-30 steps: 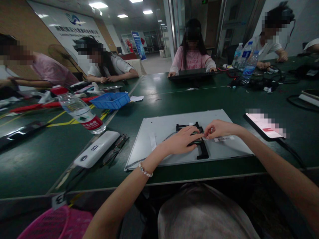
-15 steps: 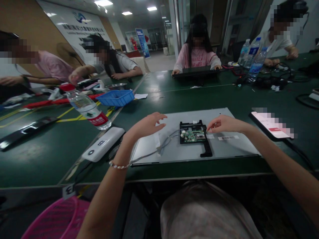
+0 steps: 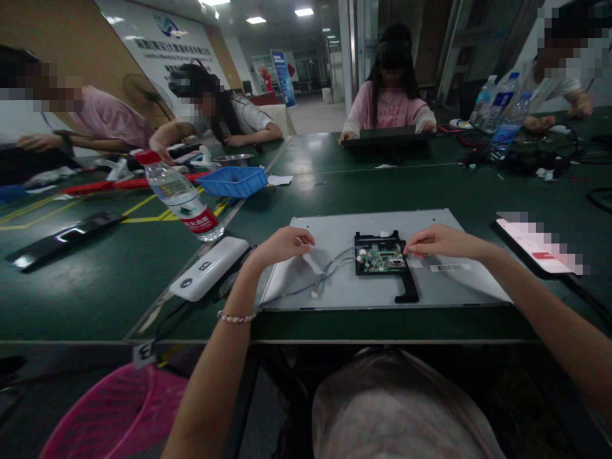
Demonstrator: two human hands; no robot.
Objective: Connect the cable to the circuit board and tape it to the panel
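A grey metal panel [image 3: 329,233] lies flat on the green table. On its middle sits a black bracket [image 3: 408,287] around a green circuit board [image 3: 382,260], with thin grey cables [image 3: 329,271] leading off to the left. My left hand [image 3: 287,245], over the panel's left part, pinches the upper end of a white tape strip [image 3: 313,260]; the strip's lower part slants toward the cables. At the bracket's right edge is my right hand [image 3: 433,242], its fingers pressed together; what they hold, if anything, is too small to name.
Left of the panel are a white power bank [image 3: 210,268], a water bottle [image 3: 191,207] and a blue tray [image 3: 234,182]. A phone [image 3: 535,245] lies at right. A pink basket [image 3: 115,414] stands below the table edge. Several people sit around the table.
My left hand has closed on the white strip and its upper end is lifted off the panel. My right hand's fingers have drawn together beside the bracket. The view has shifted slightly.
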